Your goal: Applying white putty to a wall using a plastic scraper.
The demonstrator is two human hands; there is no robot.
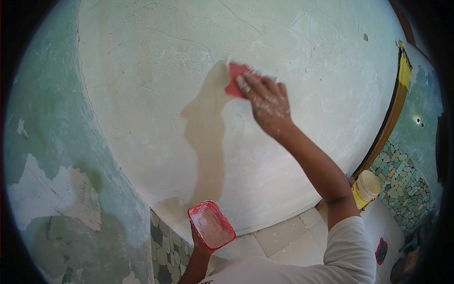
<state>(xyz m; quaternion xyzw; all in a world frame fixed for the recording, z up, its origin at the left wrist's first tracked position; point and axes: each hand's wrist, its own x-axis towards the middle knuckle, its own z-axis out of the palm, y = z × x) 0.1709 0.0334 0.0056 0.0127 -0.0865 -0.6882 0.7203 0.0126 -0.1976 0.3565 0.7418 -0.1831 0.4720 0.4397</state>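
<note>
Against the whitish plastered wall (283,156), my right hand (272,108) is closed on a red flat putty spreader (238,78), slightly blurred. White smears cover its fingers and knuckles. Lower down, my left hand (199,240) grips a small red rectangular tub (232,233) from below and the left side. Pale putty (210,225) lies in the tub and coats its inner walls. Most of the left hand's fingers are hidden behind the tub. A shadow of my arm falls on the wall left of the spreader.
To the left, a green wall (42,128) with peeling patches meets the plastered one at a corner. A wooden frame (392,113) borders it on the right. A yellow and white bucket (366,187) stands beside pebble cladding (402,184). Pale tiles (283,236) cover the floor.
</note>
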